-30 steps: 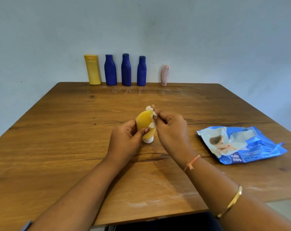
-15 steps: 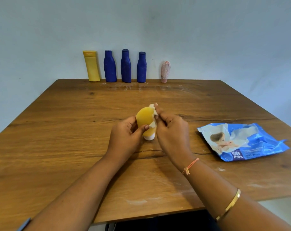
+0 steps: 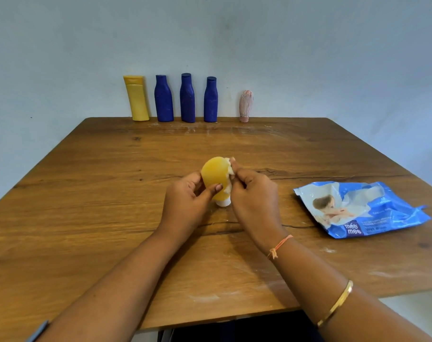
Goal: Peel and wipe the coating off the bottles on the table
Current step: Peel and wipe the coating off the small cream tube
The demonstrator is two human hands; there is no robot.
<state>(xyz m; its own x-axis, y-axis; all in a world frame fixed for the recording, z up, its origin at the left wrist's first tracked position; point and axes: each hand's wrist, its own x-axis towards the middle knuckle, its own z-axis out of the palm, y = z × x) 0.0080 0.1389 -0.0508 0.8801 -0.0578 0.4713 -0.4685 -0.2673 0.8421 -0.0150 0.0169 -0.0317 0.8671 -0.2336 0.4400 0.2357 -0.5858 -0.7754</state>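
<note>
The small rounded yellow plastic bottle (image 3: 213,174) stands upside down, its white cap (image 3: 223,202) touching the wooden desk (image 3: 86,218), held between both hands. The left hand (image 3: 187,201) wraps the bottle's left side, its fingers (image 3: 215,188) curled round the body with the thumb laid across the front. The right hand (image 3: 253,196) pinches a ragged strip of white coating (image 3: 229,170) that clings along the bottle's right edge, its fingertips pressed together on the strip near the bottle's upper end. The face in view is mostly bare yellow, so the peel on this bottle looks well along, with the right flank left to clear.

The film looks thin and torn. A sharp tug would likely snap it short and leave scraps to pick at again. A sideways pull could also rock the bottle on its narrow cap, or twist it out of the left hand's hold if that grip slackens.

Well apart to the right of the pinching fingers lies a crumpled blue wet-wipe pack (image 3: 358,211). Far beyond the fingers, against the wall, stand a tall yellow bottle (image 3: 136,98), three dark blue bottles (image 3: 187,98) and a small pink streaked bottle (image 3: 246,106).
</note>
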